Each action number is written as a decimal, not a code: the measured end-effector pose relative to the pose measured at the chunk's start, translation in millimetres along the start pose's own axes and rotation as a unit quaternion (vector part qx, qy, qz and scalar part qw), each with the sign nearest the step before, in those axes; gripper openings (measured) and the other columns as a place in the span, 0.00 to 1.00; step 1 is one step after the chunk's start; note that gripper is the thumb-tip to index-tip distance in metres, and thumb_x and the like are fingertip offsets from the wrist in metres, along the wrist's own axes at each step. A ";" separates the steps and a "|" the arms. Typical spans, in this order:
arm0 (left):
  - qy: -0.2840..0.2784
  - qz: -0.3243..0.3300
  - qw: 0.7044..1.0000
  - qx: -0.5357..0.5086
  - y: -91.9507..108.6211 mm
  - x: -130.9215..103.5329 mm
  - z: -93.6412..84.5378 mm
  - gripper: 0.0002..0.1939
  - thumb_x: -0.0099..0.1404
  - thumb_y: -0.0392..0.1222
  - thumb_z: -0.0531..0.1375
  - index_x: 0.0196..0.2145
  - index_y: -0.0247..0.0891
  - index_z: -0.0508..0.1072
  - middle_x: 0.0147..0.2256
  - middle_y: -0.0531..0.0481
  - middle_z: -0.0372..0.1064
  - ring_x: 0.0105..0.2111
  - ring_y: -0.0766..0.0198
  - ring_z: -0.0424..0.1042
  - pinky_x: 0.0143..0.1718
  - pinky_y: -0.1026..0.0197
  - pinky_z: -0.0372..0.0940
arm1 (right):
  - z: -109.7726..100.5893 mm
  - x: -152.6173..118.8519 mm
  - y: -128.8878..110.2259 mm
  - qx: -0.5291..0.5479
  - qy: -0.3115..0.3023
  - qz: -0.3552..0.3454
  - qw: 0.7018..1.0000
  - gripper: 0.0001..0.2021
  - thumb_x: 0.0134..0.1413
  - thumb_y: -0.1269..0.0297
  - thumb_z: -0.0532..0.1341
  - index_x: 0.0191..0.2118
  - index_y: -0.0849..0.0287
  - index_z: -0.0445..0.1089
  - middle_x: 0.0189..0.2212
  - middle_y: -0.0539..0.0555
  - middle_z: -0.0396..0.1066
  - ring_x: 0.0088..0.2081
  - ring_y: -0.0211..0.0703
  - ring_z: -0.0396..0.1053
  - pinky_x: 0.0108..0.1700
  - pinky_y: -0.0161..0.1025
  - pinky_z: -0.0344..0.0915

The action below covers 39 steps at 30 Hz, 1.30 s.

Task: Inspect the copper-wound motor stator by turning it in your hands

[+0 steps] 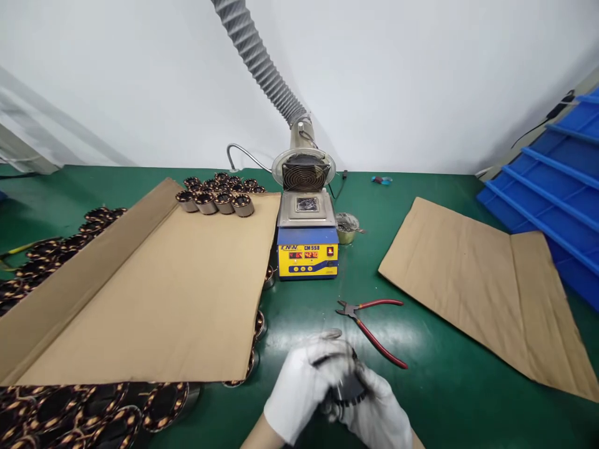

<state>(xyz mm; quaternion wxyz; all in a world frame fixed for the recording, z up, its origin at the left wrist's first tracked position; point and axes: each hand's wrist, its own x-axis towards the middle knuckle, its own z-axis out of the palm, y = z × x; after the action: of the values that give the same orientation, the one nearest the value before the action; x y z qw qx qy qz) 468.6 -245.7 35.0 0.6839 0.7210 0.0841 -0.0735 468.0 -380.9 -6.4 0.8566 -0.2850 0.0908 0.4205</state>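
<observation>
Both my hands wear white gloves and meet low in the middle of the view. My left hand [299, 386] and my right hand [379, 415] together hold a dark round motor stator [345, 381] just above the green table [444, 386]. The stator is blurred and partly covered by my fingers. Red-handled cutters [374, 327] lie open on the table just beyond my hands. Straight ahead stands a yellow and blue solder pot [307, 240] with a red digital display.
A large cardboard sheet [154, 293] on the left carries several stators [218, 196] at its far end; more stators [84, 411] lie under and beside it. Another cardboard sheet [486, 280] lies right. Blue bins [556, 187] stand far right. A grey extraction hose [262, 62] hangs over the pot.
</observation>
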 end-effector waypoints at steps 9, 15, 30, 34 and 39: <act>0.058 -0.089 0.988 -0.116 -5.6 0.0 -6.2 0.19 0.50 0.42 0.65 0.42 0.37 0.74 0.34 0.48 0.75 0.37 0.56 0.72 0.41 0.59 0.66 | 0.6 4.5 2.8 0.053 -0.058 0.000 0.997 0.14 0.51 0.55 0.62 0.41 0.58 0.72 0.36 0.55 0.74 0.36 0.44 0.72 0.37 0.38 0.65; 0.124 -0.099 0.973 -0.166 3.7 6.7 7.0 0.08 0.55 0.43 0.61 0.30 0.38 0.77 0.27 0.49 0.76 0.31 0.57 0.73 0.33 0.61 0.68 | 2.3 4.3 5.0 0.025 -0.051 -0.014 0.998 0.11 0.51 0.59 0.63 0.40 0.56 0.70 0.33 0.52 0.73 0.30 0.40 0.71 0.32 0.36 0.64; 0.001 -0.127 0.978 -0.168 -0.3 -6.1 -0.8 0.07 0.45 0.38 0.65 0.26 0.36 0.75 0.21 0.52 0.70 0.16 0.65 0.67 0.15 0.67 0.61 | -3.7 4.8 1.5 0.054 -0.066 0.084 0.993 0.21 0.46 0.47 0.62 0.38 0.61 0.74 0.30 0.56 0.75 0.27 0.45 0.71 0.31 0.39 0.64; 0.179 -0.075 0.957 -0.215 -19.0 3.3 -6.3 0.07 0.49 0.41 0.65 0.26 0.35 0.75 0.24 0.48 0.73 0.28 0.59 0.72 0.31 0.63 0.68 | -5.6 4.7 4.4 0.043 -0.069 0.067 0.994 0.24 0.46 0.45 0.60 0.32 0.65 0.74 0.24 0.58 0.74 0.21 0.43 0.70 0.25 0.36 0.61; 0.116 -0.102 0.961 -0.230 -18.5 -4.9 -7.1 0.17 0.54 0.46 0.64 0.40 0.38 0.74 0.34 0.47 0.75 0.35 0.56 0.73 0.38 0.60 0.68 | 3.4 4.0 -0.1 0.041 -0.060 0.087 0.994 0.21 0.46 0.49 0.62 0.38 0.63 0.73 0.31 0.58 0.75 0.32 0.48 0.73 0.34 0.40 0.65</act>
<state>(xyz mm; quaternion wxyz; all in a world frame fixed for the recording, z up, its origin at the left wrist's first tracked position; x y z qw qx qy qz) 459.7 -237.8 18.4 0.8059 0.5354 0.2499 -0.0374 470.4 -376.4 -5.1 0.8315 -0.2153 0.0808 0.5056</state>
